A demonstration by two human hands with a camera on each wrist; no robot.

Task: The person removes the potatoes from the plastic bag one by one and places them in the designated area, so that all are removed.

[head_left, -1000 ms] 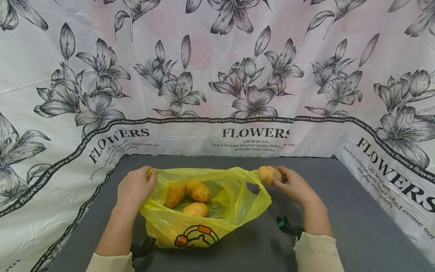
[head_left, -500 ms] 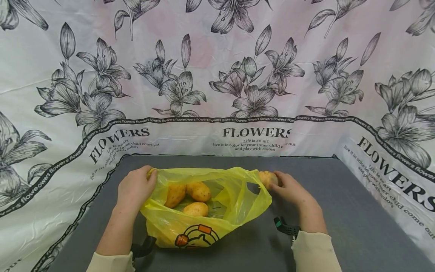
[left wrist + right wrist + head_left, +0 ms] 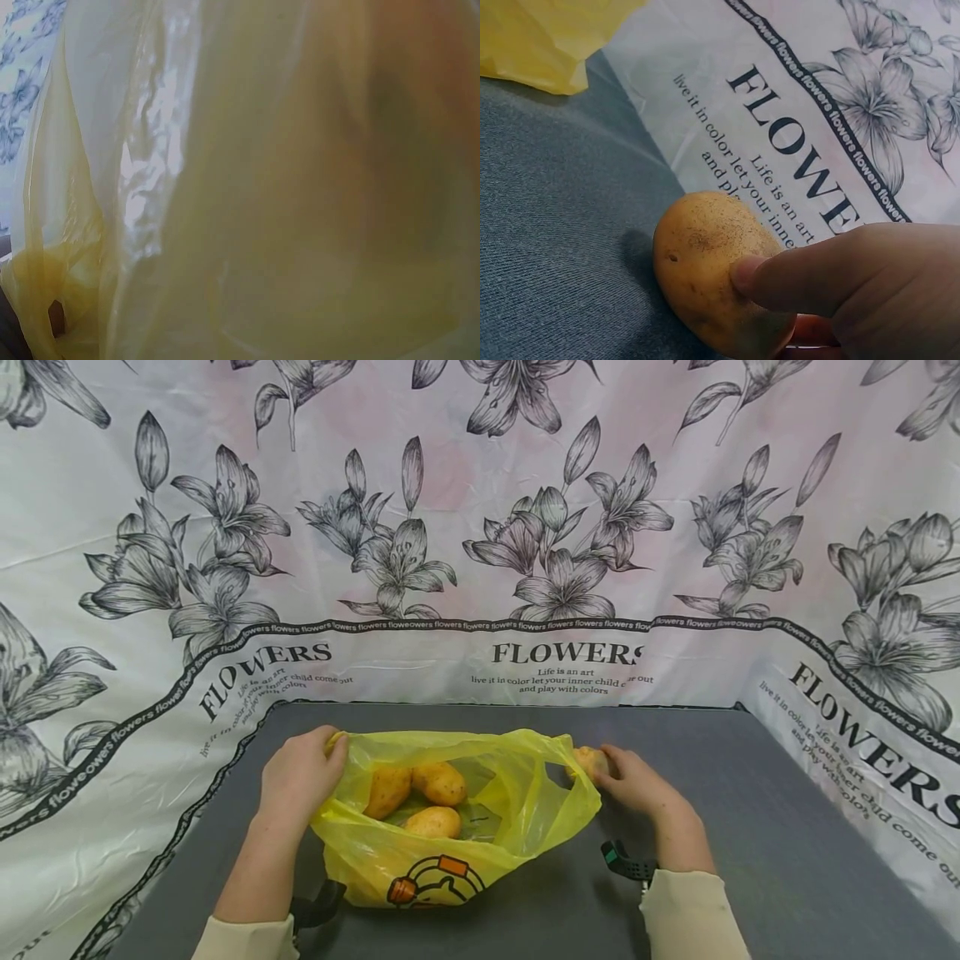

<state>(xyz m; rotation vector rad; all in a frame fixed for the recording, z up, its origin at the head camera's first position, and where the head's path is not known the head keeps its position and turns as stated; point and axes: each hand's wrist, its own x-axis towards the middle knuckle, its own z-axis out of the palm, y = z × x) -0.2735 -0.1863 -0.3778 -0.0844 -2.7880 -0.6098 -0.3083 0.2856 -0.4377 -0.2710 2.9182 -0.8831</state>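
Observation:
A yellow plastic bag (image 3: 420, 868) with an orange-and-black print stands on the table, its mouth spread wide. Several potatoes lie inside, among them one at the back (image 3: 439, 783) and one nearer the front (image 3: 432, 822). My left hand (image 3: 300, 772) pinches the bag's rim at its left end; in the left wrist view the bag's film (image 3: 247, 187) covers most of the picture. Beyond the bag's right handle, my right hand (image 3: 637, 781) holds another potato (image 3: 712, 270) between thumb and fingers, partly behind the yellow film in the head view. Whether this potato touches the table I cannot tell.
A dark grey table (image 3: 795, 860) spreads under everything. Behind and at both sides hangs a white curtain (image 3: 558, 660) printed with lilies and lettering. A dark band with a green part (image 3: 628, 860) sits at the right wrist.
My right hand has moved left and slightly down with its potato, bringing it close against the bag's right handle. My left hand and the bag have stayed put.

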